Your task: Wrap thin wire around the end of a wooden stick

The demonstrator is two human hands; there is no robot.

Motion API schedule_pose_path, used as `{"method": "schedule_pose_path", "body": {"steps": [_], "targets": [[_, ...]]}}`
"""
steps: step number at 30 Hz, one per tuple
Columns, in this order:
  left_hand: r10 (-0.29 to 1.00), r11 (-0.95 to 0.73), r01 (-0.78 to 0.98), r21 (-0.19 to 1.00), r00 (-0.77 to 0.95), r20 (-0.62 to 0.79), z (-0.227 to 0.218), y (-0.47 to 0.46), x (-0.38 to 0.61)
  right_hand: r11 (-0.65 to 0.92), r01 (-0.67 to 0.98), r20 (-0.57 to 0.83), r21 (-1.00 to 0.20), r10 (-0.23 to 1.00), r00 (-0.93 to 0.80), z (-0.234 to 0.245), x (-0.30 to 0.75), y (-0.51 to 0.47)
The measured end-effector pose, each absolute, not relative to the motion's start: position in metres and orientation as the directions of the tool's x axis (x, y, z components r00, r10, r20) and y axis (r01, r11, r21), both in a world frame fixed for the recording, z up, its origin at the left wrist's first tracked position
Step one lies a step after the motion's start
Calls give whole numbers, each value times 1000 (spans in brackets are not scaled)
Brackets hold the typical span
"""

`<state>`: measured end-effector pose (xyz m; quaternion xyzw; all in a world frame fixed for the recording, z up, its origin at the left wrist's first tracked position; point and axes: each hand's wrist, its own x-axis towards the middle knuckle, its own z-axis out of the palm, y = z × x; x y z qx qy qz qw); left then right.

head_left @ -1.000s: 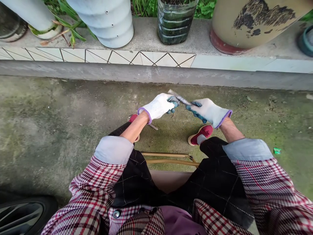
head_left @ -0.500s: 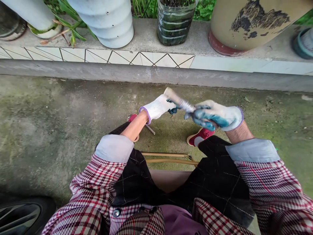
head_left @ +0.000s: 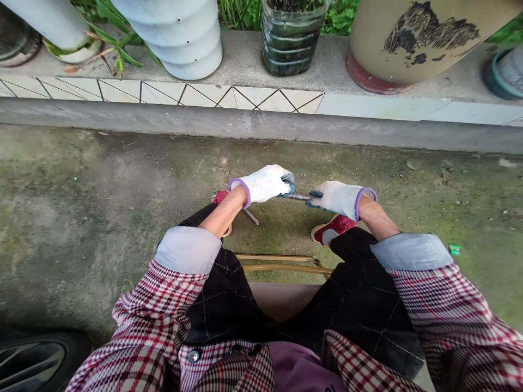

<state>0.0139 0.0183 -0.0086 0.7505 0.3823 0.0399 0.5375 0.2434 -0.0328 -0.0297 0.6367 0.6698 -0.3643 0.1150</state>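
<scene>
I sit with both hands in white gloves with blue-grey palms, held out over the mossy concrete ground in front of my knees. My left hand (head_left: 265, 183) is closed round one end of a short grey metal rod (head_left: 299, 196). My right hand (head_left: 339, 197) is closed round the rod's other end. The rod lies nearly level between the two fists, with only its short middle part showing. Below the hands are my red shoes (head_left: 333, 229), and a thin metal piece (head_left: 250, 215) lies on the ground by the left shoe.
A tiled concrete ledge (head_left: 245, 98) runs across the back, carrying a white ribbed container (head_left: 180, 38), a cut plastic bottle planter (head_left: 292, 35) and a large tan pot (head_left: 408, 38). A tyre (head_left: 36, 359) shows at bottom left. A stool frame (head_left: 281, 264) sits between my legs.
Both hands have come lower and closer together. The rod, tilted up to the left before, now lies nearly level, and my right hand has turned palm down.
</scene>
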Motion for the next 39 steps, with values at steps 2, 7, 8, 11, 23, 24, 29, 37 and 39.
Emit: {"method": "schedule_pose_path", "body": {"steps": [2, 7, 8, 11, 23, 24, 29, 37, 39], "targets": [[630, -75, 508, 858, 692, -354, -11, 15, 17, -67, 954, -601, -294, 788, -130, -28, 247, -25], [648, 101, 394, 913, 671, -361, -19, 6, 27, -304, 855, -575, -420, 818, 9, -12, 248, -21], [651, 122, 381, 917, 667, -363, -20, 6, 28, -380, 785, -583, -489, 812, 30, -7, 246, -23], [673, 178, 328, 928, 647, -358, -22, 6, 29, -503, 551, -586, -666, 810, 31, 6, 241, -30], [727, 156, 274, 949, 619, -298, -27, 14, 27, -499, 255, -561, -828, 734, -383, 28, 251, -44], [727, 142, 271, 952, 625, -286, -25, 16, 26, -501, 320, -594, -804, 675, -438, 30, 253, -44], [629, -27, 367, 930, 730, -270, -15, 22, 19, -318, 578, -651, -751, 504, -568, 28, 259, -42], [650, -141, 487, 862, 702, -290, -12, 15, 21, -5, 893, -661, -451, 675, -329, -11, 246, -34], [683, -137, 485, 863, 677, -272, -14, 13, 25, -58, 920, -629, -388, 746, -218, -11, 243, -28]]}}
